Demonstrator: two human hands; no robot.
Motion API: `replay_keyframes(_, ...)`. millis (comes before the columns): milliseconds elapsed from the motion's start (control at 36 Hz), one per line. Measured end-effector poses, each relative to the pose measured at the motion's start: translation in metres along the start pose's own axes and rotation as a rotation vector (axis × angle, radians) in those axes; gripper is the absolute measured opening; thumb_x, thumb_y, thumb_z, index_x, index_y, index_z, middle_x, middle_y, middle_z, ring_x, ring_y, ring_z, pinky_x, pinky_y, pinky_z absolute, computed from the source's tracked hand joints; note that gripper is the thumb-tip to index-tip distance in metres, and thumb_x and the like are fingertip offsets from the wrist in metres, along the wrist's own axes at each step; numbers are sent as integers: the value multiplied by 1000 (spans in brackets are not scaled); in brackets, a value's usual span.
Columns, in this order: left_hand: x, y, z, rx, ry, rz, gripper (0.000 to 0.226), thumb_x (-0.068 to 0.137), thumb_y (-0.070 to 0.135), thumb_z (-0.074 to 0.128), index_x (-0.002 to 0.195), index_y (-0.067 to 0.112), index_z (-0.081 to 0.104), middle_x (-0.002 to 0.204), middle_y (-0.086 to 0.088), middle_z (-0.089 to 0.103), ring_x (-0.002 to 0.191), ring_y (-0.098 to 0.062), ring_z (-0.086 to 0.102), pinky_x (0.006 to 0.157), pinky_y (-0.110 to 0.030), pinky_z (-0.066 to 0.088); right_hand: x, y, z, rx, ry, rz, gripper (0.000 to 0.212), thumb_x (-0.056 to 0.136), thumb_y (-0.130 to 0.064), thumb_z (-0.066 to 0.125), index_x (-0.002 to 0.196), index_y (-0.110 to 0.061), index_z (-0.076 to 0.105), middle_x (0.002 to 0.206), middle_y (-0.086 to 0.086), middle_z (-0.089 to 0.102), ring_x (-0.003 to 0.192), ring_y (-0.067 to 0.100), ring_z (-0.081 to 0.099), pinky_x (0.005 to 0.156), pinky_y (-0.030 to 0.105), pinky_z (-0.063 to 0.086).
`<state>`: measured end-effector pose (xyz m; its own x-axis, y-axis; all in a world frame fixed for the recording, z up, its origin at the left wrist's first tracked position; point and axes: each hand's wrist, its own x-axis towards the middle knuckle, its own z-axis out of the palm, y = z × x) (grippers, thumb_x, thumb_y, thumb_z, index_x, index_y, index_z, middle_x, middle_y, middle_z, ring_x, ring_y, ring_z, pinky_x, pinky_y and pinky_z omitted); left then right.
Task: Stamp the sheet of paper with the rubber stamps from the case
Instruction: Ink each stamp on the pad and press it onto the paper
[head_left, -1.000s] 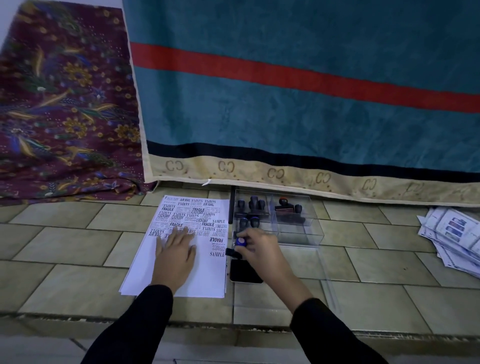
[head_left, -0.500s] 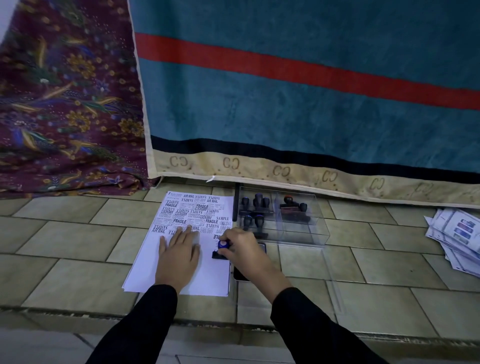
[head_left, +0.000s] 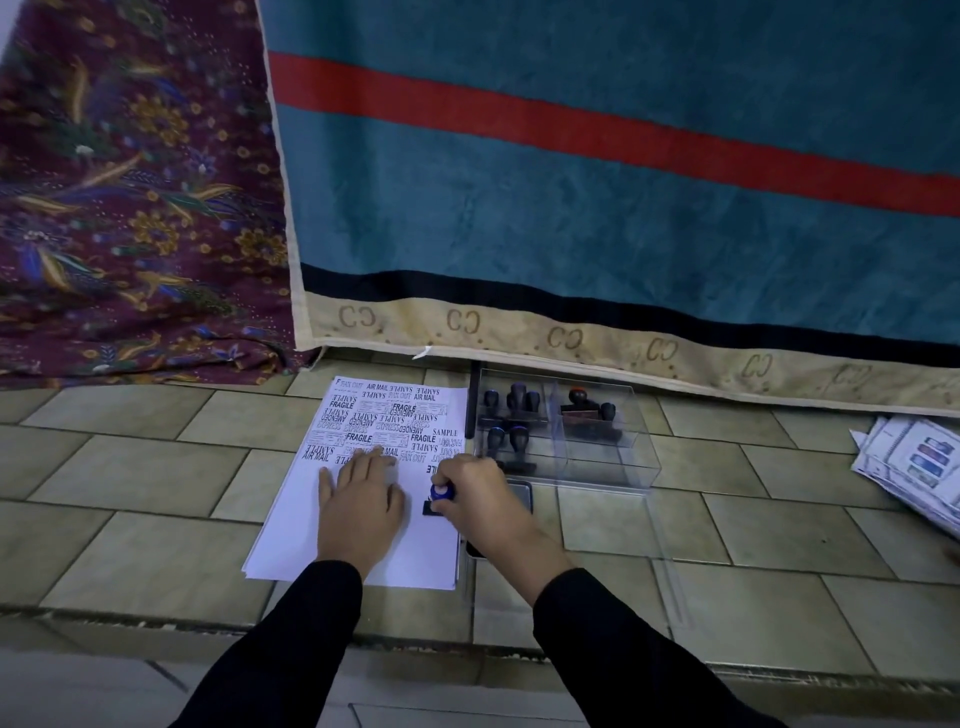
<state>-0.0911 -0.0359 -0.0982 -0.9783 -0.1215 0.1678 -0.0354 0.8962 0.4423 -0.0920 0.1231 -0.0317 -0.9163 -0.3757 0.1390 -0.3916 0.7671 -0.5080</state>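
Currently, item one: rubber stamp (head_left: 438, 499), blue-topped, small and light, rigid handle; likely best held by the knob, pressed straight down. Your right hand (head_left: 480, 499) grips it, base on the sheet of paper (head_left: 291, 525) near the right edge. Item two: the sheet, thin and prone to slide; your left hand (head_left: 363, 501) lies flat on it, fingers spread, just beside the stamp. Item three: case (head_left: 639, 467), clear, holding the remaining stamps, just beyond your right hand.
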Motion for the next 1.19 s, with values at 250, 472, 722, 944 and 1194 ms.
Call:
replay_keyframes(250,-3,1,0,39,37,24,39,92,24,46,130,19,49,144,1,44,136,-18,34,115,-51,13,9,3,-1,61,10,65,13,82,-6,65,94,-1,65,103,16,67,95,28,62,81,31,48)
replay_keyframes(472,-3,1,-1,19,20,15,40,95,24,41,134,22,45,148,4,40,139,-14,30,118,-49,8,26,37,-62,401,300,333,29,81,-16,71,109,-11,68,100,3,70,77,8,61,73,14,47)
replay_keyframes(722,-3,1,-2,10,17,4,39,95,24,42,134,22,46,148,4,40,140,-15,30,118,-49,9,29,96,-78,204,237,535,33,83,-13,70,114,-10,59,106,10,67,88,17,59,76,24,45)
replay_keyframes(944,-5,2,-3,-4,17,-6,38,93,22,43,132,22,48,147,5,41,139,-14,31,118,-49,9,37,88,-69,-107,104,441,17,89,-10,59,104,-3,58,104,18,65,95,32,62,81,35,51)
replay_keyframes(1194,-5,2,-5,-17,12,2,37,94,23,42,131,23,47,146,5,41,138,-14,31,119,-49,10,51,82,-64,-386,-123,435,17,88,2,53,103,2,62,107,20,65,99,35,63,78,37,52)
